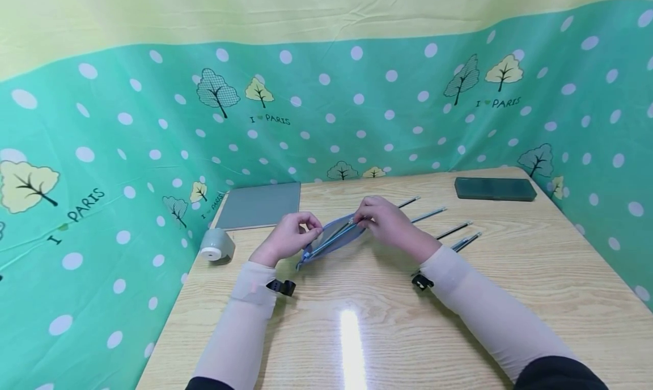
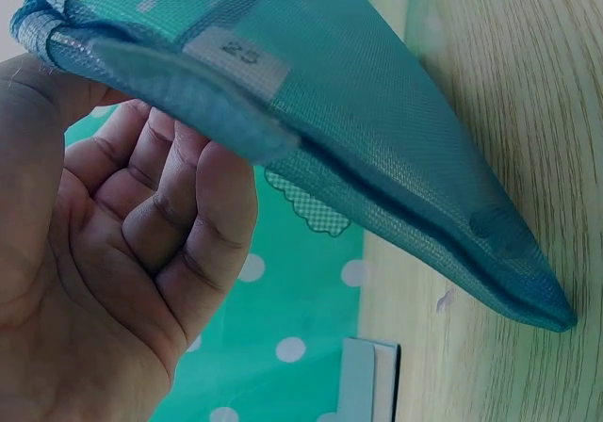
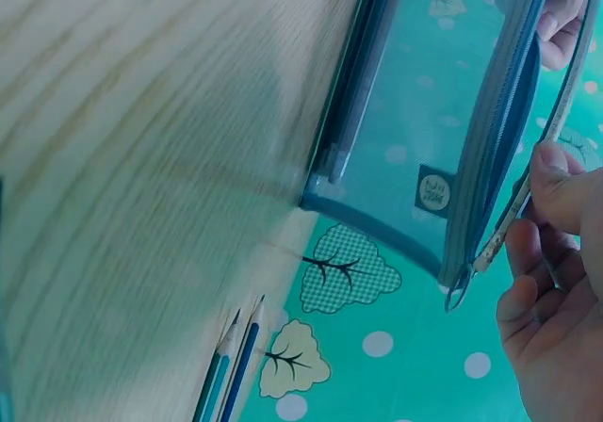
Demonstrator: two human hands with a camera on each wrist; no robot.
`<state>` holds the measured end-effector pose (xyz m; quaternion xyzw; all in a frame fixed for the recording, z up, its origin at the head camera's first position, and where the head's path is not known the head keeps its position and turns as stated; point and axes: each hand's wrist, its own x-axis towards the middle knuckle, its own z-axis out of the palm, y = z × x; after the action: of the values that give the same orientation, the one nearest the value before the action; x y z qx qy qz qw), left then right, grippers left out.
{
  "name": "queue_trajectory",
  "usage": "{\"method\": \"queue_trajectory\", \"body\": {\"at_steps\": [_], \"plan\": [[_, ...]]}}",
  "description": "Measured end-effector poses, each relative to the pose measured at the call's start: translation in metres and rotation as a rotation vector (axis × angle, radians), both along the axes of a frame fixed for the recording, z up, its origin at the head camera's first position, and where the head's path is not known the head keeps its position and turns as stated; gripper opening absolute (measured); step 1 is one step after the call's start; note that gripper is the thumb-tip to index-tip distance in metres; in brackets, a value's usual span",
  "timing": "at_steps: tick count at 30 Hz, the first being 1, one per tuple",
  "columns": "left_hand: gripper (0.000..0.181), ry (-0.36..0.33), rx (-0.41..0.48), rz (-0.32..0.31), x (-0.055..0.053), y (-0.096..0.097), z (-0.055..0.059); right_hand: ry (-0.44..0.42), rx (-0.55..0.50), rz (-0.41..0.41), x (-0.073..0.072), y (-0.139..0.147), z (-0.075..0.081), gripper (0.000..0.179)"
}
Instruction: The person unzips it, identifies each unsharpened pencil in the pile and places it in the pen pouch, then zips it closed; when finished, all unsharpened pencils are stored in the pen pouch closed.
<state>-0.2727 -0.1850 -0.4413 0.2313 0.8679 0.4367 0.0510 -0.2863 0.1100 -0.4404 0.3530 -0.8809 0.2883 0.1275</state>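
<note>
Both hands hold a blue mesh zip pouch (image 1: 334, 237) above the table, with long, thin pencil-like items visible inside it. My left hand (image 1: 291, 237) grips one end of the pouch; in the left wrist view, the thumb of the left hand (image 2: 141, 215) lies against its edge and the fingers are bent. A white label (image 2: 240, 59) marked 25 shows through the mesh. My right hand (image 1: 385, 220) is at the other end. In the right wrist view, the thumb and finger of the right hand (image 3: 556, 252) pinch a pale strip at the pouch's mouth, beside the zipper (image 3: 476, 177) and its ring.
Several pencils (image 1: 454, 230) lie apart on the wooden table (image 1: 398, 322), right of the pouch. A dark green case (image 1: 495, 189) rests at the back right. At the left are a flat grey board (image 1: 262, 206) and a small grey-white rounded object (image 1: 217, 245). Patterned green cloth hangs behind.
</note>
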Motion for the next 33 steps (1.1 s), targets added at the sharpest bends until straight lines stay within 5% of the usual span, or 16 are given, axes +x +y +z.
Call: {"method": "queue_trajectory", "body": {"at_steps": [9,33], "plan": [[0.005,-0.01,0.001,0.008,0.0,0.001,0.0,-0.074,-0.054,0.139,0.005,-0.012,-0.001,0.02],[0.006,-0.006,-0.006,-0.004,0.001,0.003,0.001,0.282,0.308,-0.047,0.006,-0.018,-0.001,0.011]]}}
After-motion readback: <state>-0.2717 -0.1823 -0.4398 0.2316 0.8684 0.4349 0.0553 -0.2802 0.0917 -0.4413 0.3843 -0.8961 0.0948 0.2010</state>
